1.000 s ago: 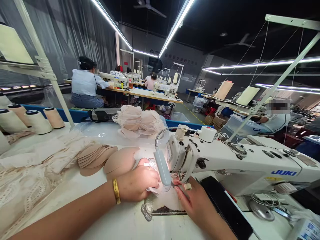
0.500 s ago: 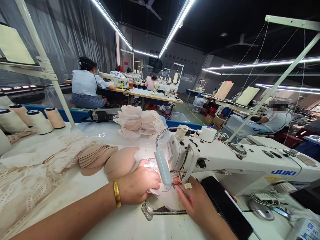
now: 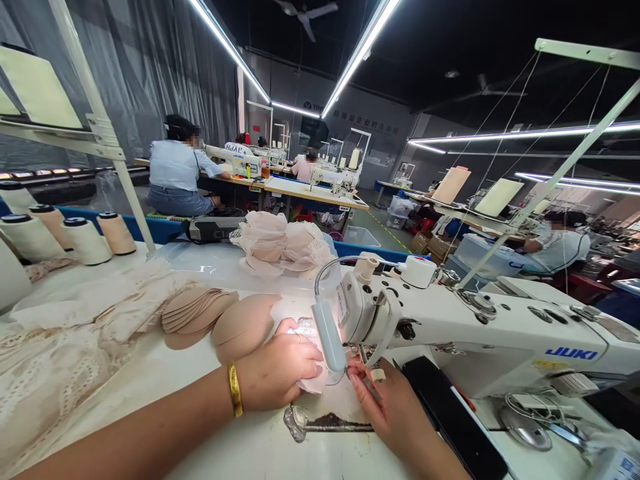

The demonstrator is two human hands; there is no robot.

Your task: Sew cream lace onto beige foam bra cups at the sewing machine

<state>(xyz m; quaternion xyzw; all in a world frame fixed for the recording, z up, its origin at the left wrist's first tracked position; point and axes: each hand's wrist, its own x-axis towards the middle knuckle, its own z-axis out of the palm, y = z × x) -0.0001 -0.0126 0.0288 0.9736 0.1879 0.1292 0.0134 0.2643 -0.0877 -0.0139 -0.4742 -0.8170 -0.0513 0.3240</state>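
My left hand [image 3: 278, 370], with a gold bangle on the wrist, is closed on a pale lace fabric piece [image 3: 311, 382] just left of the needle of a white JUKI sewing machine [image 3: 470, 330]. My right hand [image 3: 387, 410] lies flat on the same fabric, fingertips close to the presser foot. A small gooseneck lamp [image 3: 327, 337] shines on the spot and hides part of the fabric. A beige foam cup [image 3: 243, 323] lies right behind my left hand.
A fanned stack of beige cups [image 3: 193, 310] and lace fabric [image 3: 60, 353] lie to the left. Thread cones [image 3: 87, 240] stand at the far left. A heap of sewn cups [image 3: 280, 245] sits behind. A black phone [image 3: 453, 420] lies on the right. Other people work at distant tables.
Both hands stay at the needle with the fabric, barely shifting. The camera has tilted slightly.
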